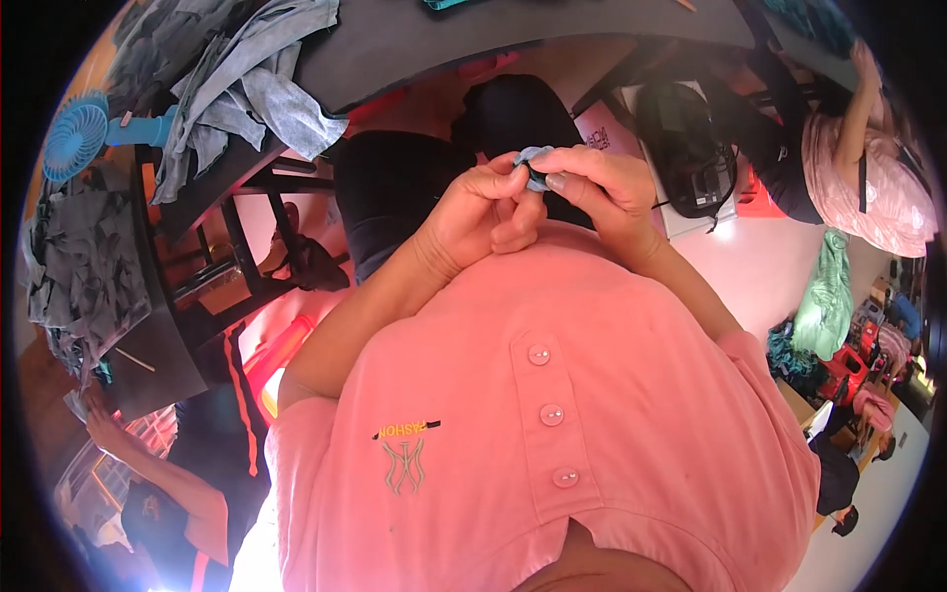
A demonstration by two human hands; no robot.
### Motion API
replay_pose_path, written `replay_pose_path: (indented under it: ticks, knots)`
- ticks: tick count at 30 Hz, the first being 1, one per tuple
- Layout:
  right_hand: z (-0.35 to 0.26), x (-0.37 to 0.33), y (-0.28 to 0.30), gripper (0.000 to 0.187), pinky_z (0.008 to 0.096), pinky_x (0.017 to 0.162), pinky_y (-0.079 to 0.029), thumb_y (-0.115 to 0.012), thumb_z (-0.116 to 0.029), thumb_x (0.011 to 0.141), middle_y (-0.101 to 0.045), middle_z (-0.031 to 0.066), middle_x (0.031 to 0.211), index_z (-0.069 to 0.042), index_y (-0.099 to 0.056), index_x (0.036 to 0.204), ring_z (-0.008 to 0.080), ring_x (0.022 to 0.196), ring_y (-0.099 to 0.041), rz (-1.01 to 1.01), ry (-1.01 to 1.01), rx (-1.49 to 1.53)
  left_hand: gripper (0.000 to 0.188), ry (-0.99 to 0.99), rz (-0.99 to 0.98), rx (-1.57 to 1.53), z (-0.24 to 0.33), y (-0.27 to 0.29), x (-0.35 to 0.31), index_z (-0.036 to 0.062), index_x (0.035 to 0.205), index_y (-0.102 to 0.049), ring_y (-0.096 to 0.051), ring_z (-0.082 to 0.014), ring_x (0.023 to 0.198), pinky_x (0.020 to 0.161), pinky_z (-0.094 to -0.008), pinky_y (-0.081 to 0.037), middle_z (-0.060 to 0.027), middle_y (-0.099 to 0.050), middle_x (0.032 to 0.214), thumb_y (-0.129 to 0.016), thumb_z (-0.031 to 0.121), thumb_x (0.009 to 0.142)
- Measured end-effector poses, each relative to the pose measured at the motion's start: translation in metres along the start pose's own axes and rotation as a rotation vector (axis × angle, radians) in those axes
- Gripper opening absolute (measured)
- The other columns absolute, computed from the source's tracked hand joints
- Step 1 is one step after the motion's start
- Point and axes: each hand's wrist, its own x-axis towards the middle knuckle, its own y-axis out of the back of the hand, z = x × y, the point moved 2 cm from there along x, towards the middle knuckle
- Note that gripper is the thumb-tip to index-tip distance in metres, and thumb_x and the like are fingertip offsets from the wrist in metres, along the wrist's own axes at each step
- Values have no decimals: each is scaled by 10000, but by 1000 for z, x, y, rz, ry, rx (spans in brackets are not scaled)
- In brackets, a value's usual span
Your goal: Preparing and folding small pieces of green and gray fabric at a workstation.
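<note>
In front of my chest both hands meet at a small folded piece of blue-grey cloth [534, 155] with a darker inner side. My left hand [483, 212] pinches it between thumb and forefinger, its other fingers curled underneath. From the other side, my right hand [607, 187] grips the same piece with thumb and fingertips. The fingers cover much of the cloth, so its full shape is hidden.
Ahead runs a dark table [395, 59] with grey-blue denim pieces [266, 99] hanging over its edge. A blue fan [77, 136] stands at the left beside a pile of dark cloth [84, 276]. Co-workers sit on both sides; a black machine [681, 138] is at right.
</note>
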Motion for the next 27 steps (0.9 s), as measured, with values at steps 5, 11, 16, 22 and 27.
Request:
replay_pose_path:
  ticks: [5,11,16,22,27]
  knots:
    - [6,2,2,206,240,719,-510,-597,40,834,-701,89,930,-20,-680,1013,144,803,-663,-83,-100,96,215,34,19,27,-1,-2,-2,78,1108,-553,-354,-150,345,360,-284,-301,-173,-625,669,-500,249,988]
    - [20,-2,-2,202,231,718,-487,-619,1,802,-688,61,935,-25,-673,994,128,832,-638,-128,-418,386,195,80,-27,113,2,-8,-3,74,1136,-550,-355,-134,337,365,-260,-308,-225,-655,715,-458,166,991]
    - [32,0,-23,188,210,699,-471,-599,-44,815,-675,48,920,-20,-670,988,111,832,-623,-154,-649,702,203,129,-239,20,-2,-7,-1,65,1069,-598,-347,-124,337,370,-253,-310,-238,-648,707,-451,181,991]
    - [69,-12,-32,98,202,589,-399,-598,-114,847,-573,-3,768,-16,-594,846,63,674,-504,53,-922,990,280,120,-110,14,5,-9,-5,65,1106,-610,-359,-115,343,373,-245,-311,-238,-645,710,-457,271,993]
    - [72,9,-45,58,218,570,-412,-600,-102,834,-544,-23,707,-61,-572,805,50,670,-502,-286,-729,535,395,325,-416,171,7,-9,8,-2,973,-605,-470,-164,461,467,-282,-380,-173,-583,650,-503,379,972]
